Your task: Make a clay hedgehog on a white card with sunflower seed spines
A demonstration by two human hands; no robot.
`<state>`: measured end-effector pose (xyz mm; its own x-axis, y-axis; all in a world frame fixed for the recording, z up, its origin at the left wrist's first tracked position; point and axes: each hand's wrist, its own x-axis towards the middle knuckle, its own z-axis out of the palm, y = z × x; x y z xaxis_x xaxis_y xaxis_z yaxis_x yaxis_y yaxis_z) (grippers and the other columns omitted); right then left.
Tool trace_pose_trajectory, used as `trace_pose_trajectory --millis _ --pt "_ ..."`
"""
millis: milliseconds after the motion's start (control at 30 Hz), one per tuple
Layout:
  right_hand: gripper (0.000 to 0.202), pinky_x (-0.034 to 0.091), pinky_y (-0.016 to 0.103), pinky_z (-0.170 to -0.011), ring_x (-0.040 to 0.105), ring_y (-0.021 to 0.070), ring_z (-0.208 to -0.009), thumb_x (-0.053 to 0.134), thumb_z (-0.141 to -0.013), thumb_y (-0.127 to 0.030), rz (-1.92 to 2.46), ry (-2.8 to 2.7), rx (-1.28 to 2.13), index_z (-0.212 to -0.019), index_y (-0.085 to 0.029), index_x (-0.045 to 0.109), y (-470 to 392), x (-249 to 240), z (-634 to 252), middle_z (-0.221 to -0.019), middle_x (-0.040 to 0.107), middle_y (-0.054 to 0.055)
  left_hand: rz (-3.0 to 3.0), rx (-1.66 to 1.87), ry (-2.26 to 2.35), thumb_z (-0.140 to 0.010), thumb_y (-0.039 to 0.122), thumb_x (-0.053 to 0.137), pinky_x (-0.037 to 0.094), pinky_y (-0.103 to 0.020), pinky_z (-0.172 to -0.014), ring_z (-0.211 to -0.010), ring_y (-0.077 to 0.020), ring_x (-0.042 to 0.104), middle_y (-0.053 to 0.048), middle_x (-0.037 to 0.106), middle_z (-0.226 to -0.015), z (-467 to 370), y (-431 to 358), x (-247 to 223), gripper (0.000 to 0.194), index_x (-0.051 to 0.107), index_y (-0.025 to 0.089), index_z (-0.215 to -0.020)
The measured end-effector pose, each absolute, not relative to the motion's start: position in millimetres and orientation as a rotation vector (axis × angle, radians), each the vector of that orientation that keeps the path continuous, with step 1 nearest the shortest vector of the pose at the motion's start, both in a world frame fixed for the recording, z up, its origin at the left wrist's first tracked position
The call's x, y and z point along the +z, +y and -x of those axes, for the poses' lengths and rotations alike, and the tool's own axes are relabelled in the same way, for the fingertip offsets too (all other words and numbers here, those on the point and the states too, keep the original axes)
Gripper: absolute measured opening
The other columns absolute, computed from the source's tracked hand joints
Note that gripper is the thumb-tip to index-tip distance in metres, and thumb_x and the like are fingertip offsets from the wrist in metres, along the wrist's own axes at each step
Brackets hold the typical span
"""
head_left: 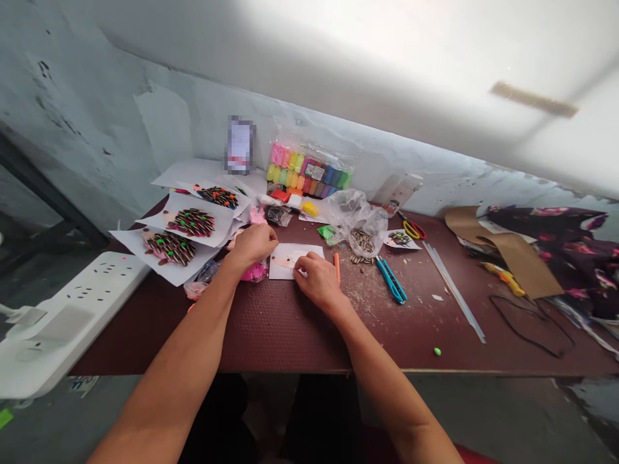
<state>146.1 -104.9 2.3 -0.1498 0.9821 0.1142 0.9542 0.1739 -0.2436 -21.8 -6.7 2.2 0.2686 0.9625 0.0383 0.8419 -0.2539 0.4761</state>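
Observation:
A small white card (280, 272) lies on the dark red table, with a pale pink clay shape (285, 259) bearing small dark spots on it. At the card's upper left edge is my left hand (258, 243), fingers bent together; what they hold, if anything, is too small to tell. My right hand (316, 277) rests over the card's right side with its fingertips curled near the clay shape, partly covering it. An orange stick (337, 267) lies just right of that hand. Pink clay in plastic (254, 272) sits below my left hand.
Papers with seed-covered hedgehog figures (191, 222) overlap at left, near a white power strip (91, 303). Behind are clay packs (309, 171) and a bag of striped seeds (362, 238). To the right lie a teal cutter (391, 280), scissors (413, 229), clear sticks (454, 290) and a glue gun (505, 278).

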Motion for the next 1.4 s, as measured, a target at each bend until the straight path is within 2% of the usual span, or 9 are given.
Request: trace_pose_trajectory --millis 333,533,933,1200,1400 --pt "0.014 0.032 0.027 -0.063 0.059 0.0157 -0.079 0.057 -0.092 -0.027 1.86 -2.232 0.155 -0.089 -0.022 0.07 -100.8 -2.0 -144.7 -0.091 0.066 0.003 -2.219 0.358 1.641 -0.077 0.021 0.053 0.046 -0.031 -0.073 -0.092 -0.0298 0.069 -0.013 0.076 -0.095 21.2 -9.2 6.1 0.027 0.079 0.022 -0.085" --pt "0.021 0.035 0.026 -0.067 0.059 0.0153 -0.082 0.052 -0.094 -0.028 1.873 -2.28 0.183 -0.093 -0.021 0.072 -103.6 2.5 -142.8 -0.095 0.066 0.005 -2.215 0.292 1.655 -0.078 0.023 0.052 0.047 -0.032 -0.079 -0.099 -0.0299 0.068 -0.012 0.076 -0.102 20.7 -11.7 10.8 0.03 0.078 0.022 -0.093" --pt "0.028 0.039 0.026 -0.075 0.062 0.0162 -0.088 0.048 -0.093 -0.025 1.872 -2.344 0.233 -0.101 -0.021 0.075 -107.1 12.0 -143.0 -0.101 0.069 0.005 -2.217 0.242 1.672 -0.077 0.021 0.052 0.05 -0.035 -0.083 -0.102 -0.0284 0.067 -0.007 0.076 -0.103 20.2 -11.6 12.0 0.029 0.076 0.024 -0.094" --pt "0.03 0.042 0.028 -0.074 0.06 0.0195 -0.094 0.044 -0.096 -0.024 1.92 -2.477 0.146 -0.105 -0.019 0.071 -117.0 15.5 -137.7 -0.104 0.065 0.009 -2.236 0.235 1.69 -0.076 0.019 0.056 0.049 -0.036 -0.088 -0.108 -0.0289 0.065 -0.008 0.074 -0.111 21.1 -11.5 10.2 0.04 0.068 0.023 -0.113" --pt "0.03 0.046 0.031 -0.08 0.056 0.023 -0.1 0.039 -0.097 -0.016 1.924 -2.586 -0.012 -0.111 -0.014 0.065 -128.2 10.6 -130.4 -0.108 0.061 0.014 -2.226 0.234 1.661 -0.08 0.02 0.051 0.049 -0.033 -0.085 -0.105 -0.0277 0.066 -0.008 0.074 -0.107 20.5 -12.1 14.7 0.031 0.073 0.024 -0.102"
